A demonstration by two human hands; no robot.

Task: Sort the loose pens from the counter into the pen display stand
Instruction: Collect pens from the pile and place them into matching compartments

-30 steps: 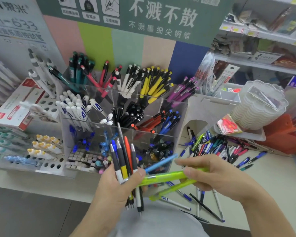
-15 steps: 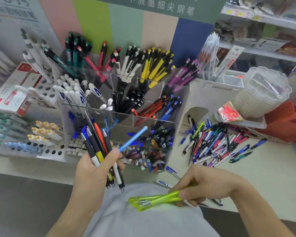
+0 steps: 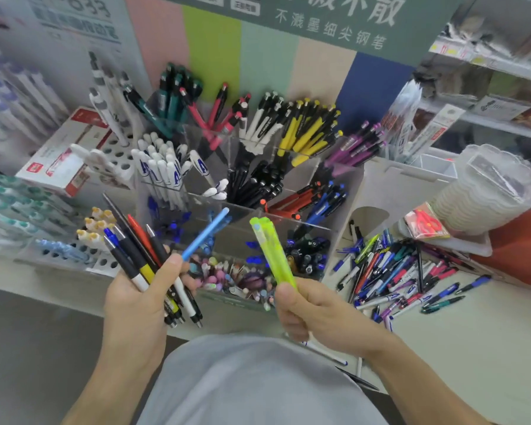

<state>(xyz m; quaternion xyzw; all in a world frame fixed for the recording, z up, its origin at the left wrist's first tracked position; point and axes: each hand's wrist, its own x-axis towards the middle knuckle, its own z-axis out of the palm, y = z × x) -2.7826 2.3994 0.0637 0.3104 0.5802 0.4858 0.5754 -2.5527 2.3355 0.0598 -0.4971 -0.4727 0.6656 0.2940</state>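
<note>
My left hand (image 3: 138,305) grips a bundle of several pens (image 3: 141,259), black, blue, red and yellow-banded, with a light blue pen (image 3: 204,234) sticking out to the upper right. My right hand (image 3: 316,311) holds two lime green pens (image 3: 272,251) upright, their ends pointing at the clear tiered pen display stand (image 3: 252,210) just behind. The stand's compartments hold pens grouped by colour. A heap of loose pens (image 3: 399,271) lies on the counter to the right of the stand.
A white perforated pen rack (image 3: 105,262) and a red-and-white box (image 3: 62,161) stand at the left. A stack of clear plastic trays (image 3: 485,191) and a red container (image 3: 521,250) sit at the right. A few stray pens (image 3: 350,363) lie near the counter's front edge.
My right hand has risen from near my body and turned the green pens from lying level to standing upright in front of the stand. My left hand kept its bundle, shifted slightly right.
</note>
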